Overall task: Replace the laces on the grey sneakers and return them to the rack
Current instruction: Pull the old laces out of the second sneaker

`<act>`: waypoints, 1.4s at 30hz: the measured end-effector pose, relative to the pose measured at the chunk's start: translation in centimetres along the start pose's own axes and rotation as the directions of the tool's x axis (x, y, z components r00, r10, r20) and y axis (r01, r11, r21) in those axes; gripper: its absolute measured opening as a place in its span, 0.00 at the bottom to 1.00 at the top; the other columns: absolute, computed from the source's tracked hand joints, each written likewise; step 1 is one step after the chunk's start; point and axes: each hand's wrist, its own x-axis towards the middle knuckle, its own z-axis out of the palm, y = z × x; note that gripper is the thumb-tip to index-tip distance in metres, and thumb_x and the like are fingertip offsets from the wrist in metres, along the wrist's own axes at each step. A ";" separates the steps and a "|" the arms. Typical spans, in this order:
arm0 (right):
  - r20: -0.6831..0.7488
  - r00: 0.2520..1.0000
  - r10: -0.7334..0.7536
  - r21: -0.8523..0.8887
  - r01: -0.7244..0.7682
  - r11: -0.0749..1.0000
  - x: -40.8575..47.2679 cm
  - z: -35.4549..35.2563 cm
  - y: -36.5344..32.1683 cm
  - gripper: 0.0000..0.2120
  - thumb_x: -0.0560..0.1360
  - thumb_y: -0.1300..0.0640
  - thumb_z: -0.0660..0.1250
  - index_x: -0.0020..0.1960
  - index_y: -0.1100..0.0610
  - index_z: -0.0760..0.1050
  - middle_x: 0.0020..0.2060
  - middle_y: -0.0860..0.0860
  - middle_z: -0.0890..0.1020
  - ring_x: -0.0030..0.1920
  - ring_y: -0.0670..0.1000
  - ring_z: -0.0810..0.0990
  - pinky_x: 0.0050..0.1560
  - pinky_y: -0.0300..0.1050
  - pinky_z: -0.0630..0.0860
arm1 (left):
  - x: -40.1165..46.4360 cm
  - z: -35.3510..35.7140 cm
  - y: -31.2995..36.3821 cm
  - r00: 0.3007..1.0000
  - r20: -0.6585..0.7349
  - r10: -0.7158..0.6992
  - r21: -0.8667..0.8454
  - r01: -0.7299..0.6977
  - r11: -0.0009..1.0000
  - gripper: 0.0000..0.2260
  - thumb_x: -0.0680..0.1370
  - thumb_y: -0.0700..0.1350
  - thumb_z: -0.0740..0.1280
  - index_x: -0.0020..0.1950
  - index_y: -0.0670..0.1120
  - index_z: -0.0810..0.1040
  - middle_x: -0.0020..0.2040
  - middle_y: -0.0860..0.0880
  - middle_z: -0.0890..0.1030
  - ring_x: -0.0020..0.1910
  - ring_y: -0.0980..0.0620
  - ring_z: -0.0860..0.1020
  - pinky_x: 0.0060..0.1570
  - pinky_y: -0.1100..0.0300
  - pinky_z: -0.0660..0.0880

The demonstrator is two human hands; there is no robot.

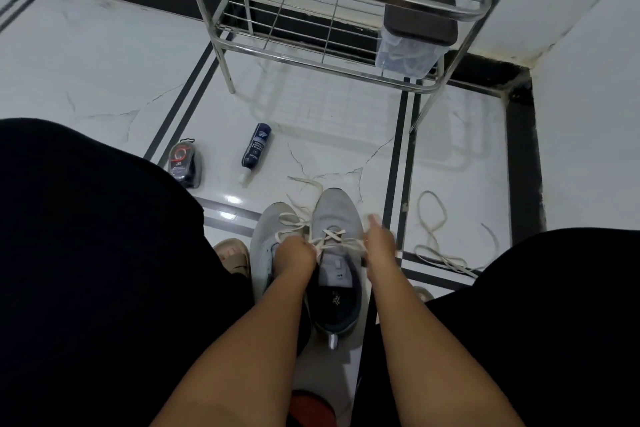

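Pulling a cream lace tight on a grey shoe.
Your left hand (297, 255) and right hand (380, 246) each pinch the lace (332, 242) on the right sneaker (337, 253). It sits on the floor (104, 62) beside the other sneaker (268, 236), near the metal rack (329, 10).

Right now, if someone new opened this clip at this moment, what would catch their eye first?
The pair of grey sneakers on the floor between the person's knees, with the left hand and right hand working a cream lace across the right-hand shoe. Next, a loose lace lies coiled on the tiles to the right. Beyond stands a steel rack holding a clear lidded box, with a spray bottle lying on the floor before it.
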 end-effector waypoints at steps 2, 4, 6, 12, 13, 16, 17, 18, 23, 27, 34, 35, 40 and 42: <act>-0.057 0.920 0.388 0.368 -0.342 0.865 0.7 -1.1 0.9 0.18 0.76 0.45 0.59 0.46 0.61 0.74 0.39 0.55 0.76 0.38 0.54 0.75 0.41 0.48 0.76 | 0.2 -0.1 -0.2 1.000 0.006 -0.023 0.001 0.023 1.000 0.11 0.78 0.46 0.66 0.55 0.42 0.82 0.56 0.42 0.82 0.56 0.42 0.78 0.51 0.56 0.74; -0.019 0.960 0.279 0.275 -0.263 0.925 1.5 -0.8 -0.1 0.15 0.74 0.46 0.60 0.44 0.58 0.76 0.46 0.56 0.78 0.43 0.55 0.77 0.42 0.47 0.75 | 0.1 -0.2 0.0 1.000 0.029 -0.004 0.012 0.003 1.000 0.11 0.78 0.46 0.66 0.56 0.43 0.83 0.56 0.43 0.82 0.56 0.43 0.78 0.54 0.56 0.74; 0.051 0.984 -0.169 -0.013 0.170 0.985 0.8 0.3 -1.1 0.07 0.73 0.50 0.65 0.41 0.51 0.78 0.57 0.54 0.77 0.52 0.54 0.77 0.48 0.47 0.76 | 0.1 -0.1 0.0 0.998 0.046 0.041 0.027 -0.042 0.999 0.11 0.78 0.46 0.66 0.55 0.43 0.83 0.55 0.44 0.82 0.56 0.44 0.79 0.54 0.57 0.73; 0.159 0.952 -0.260 -0.202 0.289 0.936 -1.8 3.2 -0.9 0.09 0.77 0.53 0.64 0.51 0.52 0.83 0.63 0.50 0.75 0.59 0.54 0.74 0.59 0.48 0.71 | -0.1 -0.1 -0.1 0.994 0.054 0.090 0.027 -0.092 0.995 0.08 0.76 0.44 0.68 0.50 0.42 0.83 0.49 0.45 0.83 0.53 0.45 0.80 0.50 0.59 0.74; 0.075 0.991 -0.113 0.012 0.113 0.994 -1.6 2.2 -1.0 0.11 0.78 0.55 0.62 0.51 0.55 0.83 0.61 0.54 0.77 0.55 0.56 0.77 0.56 0.49 0.75 | -0.2 -0.1 -0.2 0.995 0.047 0.090 0.009 -0.090 0.996 0.08 0.77 0.43 0.67 0.51 0.41 0.82 0.49 0.46 0.83 0.53 0.45 0.80 0.48 0.61 0.72; 0.144 0.889 0.435 0.860 -0.330 0.389 0.8 -2.3 -1.4 0.18 0.80 0.63 0.52 0.64 0.67 0.72 0.55 0.65 0.79 0.52 0.62 0.80 0.56 0.54 0.77 | -0.2 -0.1 -0.2 0.995 0.050 0.092 -0.029 -0.090 0.995 0.08 0.78 0.42 0.66 0.53 0.40 0.82 0.53 0.46 0.82 0.56 0.46 0.79 0.47 0.63 0.69; 0.223 0.857 0.464 0.951 -0.296 0.089 1.5 -3.2 -1.3 0.19 0.79 0.64 0.50 0.66 0.67 0.70 0.50 0.63 0.79 0.46 0.59 0.81 0.51 0.51 0.79 | -0.3 -0.1 -0.2 0.994 0.047 0.098 -0.029 -0.097 0.995 0.08 0.78 0.42 0.66 0.53 0.40 0.82 0.55 0.46 0.82 0.56 0.46 0.78 0.47 0.63 0.69; 0.251 0.855 0.454 0.963 -0.269 -0.025 1.6 -3.9 -1.6 0.18 0.79 0.64 0.51 0.65 0.66 0.71 0.45 0.59 0.79 0.38 0.55 0.80 0.43 0.46 0.79 | -0.4 -0.1 -0.2 0.994 0.048 0.101 -0.026 -0.100 0.995 0.08 0.78 0.42 0.66 0.53 0.40 0.81 0.55 0.45 0.82 0.56 0.45 0.78 0.48 0.62 0.69; 0.183 0.963 -0.197 -0.031 0.206 0.978 -0.4 0.1 -2.8 0.09 0.76 0.55 0.63 0.48 0.54 0.81 0.45 0.51 0.80 0.45 0.53 0.79 0.51 0.49 0.76 | -0.6 0.0 0.1 0.991 0.050 0.126 0.035 -0.128 0.991 0.09 0.78 0.44 0.66 0.53 0.40 0.80 0.53 0.42 0.82 0.54 0.43 0.78 0.50 0.58 0.72; 0.203 0.965 -0.167 -0.301 0.223 0.927 -1.6 2.9 -1.0 0.09 0.76 0.52 0.63 0.42 0.51 0.80 0.49 0.53 0.78 0.47 0.55 0.78 0.53 0.49 0.72 | -0.7 0.0 0.0 0.990 0.046 0.133 0.063 -0.136 0.989 0.11 0.78 0.45 0.67 0.55 0.41 0.81 0.54 0.42 0.82 0.55 0.43 0.78 0.53 0.57 0.73; -0.036 0.972 0.234 0.530 -0.180 0.829 1.4 -3.1 -2.2 0.13 0.77 0.49 0.65 0.53 0.58 0.76 0.47 0.55 0.78 0.52 0.59 0.79 0.48 0.46 0.74 | -1.0 -0.1 0.2 0.993 0.077 0.090 0.068 -0.095 0.993 0.11 0.78 0.43 0.64 0.58 0.40 0.78 0.57 0.41 0.80 0.56 0.43 0.77 0.51 0.57 0.73; -0.034 0.969 0.247 0.419 -0.210 0.883 1.2 -2.9 -2.2 0.21 0.75 0.48 0.68 0.62 0.60 0.72 0.57 0.57 0.76 0.58 0.60 0.77 0.53 0.50 0.75 | -1.0 -0.2 0.4 0.991 0.091 0.095 0.083 -0.103 0.991 0.12 0.78 0.43 0.63 0.58 0.40 0.78 0.56 0.41 0.80 0.56 0.43 0.77 0.51 0.57 0.73; 0.210 0.960 0.186 -0.106 -0.167 0.980 -1.6 0.1 -0.9 0.22 0.71 0.47 0.70 0.60 0.59 0.76 0.56 0.56 0.79 0.56 0.57 0.79 0.50 0.46 0.77 | -1.6 -0.2 1.2 0.973 0.099 0.209 0.111 -0.219 0.969 0.10 0.79 0.42 0.60 0.59 0.42 0.73 0.56 0.41 0.78 0.57 0.42 0.76 0.54 0.55 0.71; 0.244 0.945 0.216 -0.127 -0.190 0.974 -2.1 0.8 -0.4 0.16 0.75 0.52 0.65 0.59 0.60 0.78 0.56 0.57 0.81 0.55 0.58 0.79 0.47 0.45 0.75 | -1.3 0.2 0.8 0.954 0.088 0.287 0.125 -0.296 0.947 0.10 0.77 0.41 0.61 0.59 0.46 0.72 0.58 0.41 0.75 0.56 0.41 0.76 0.54 0.53 0.72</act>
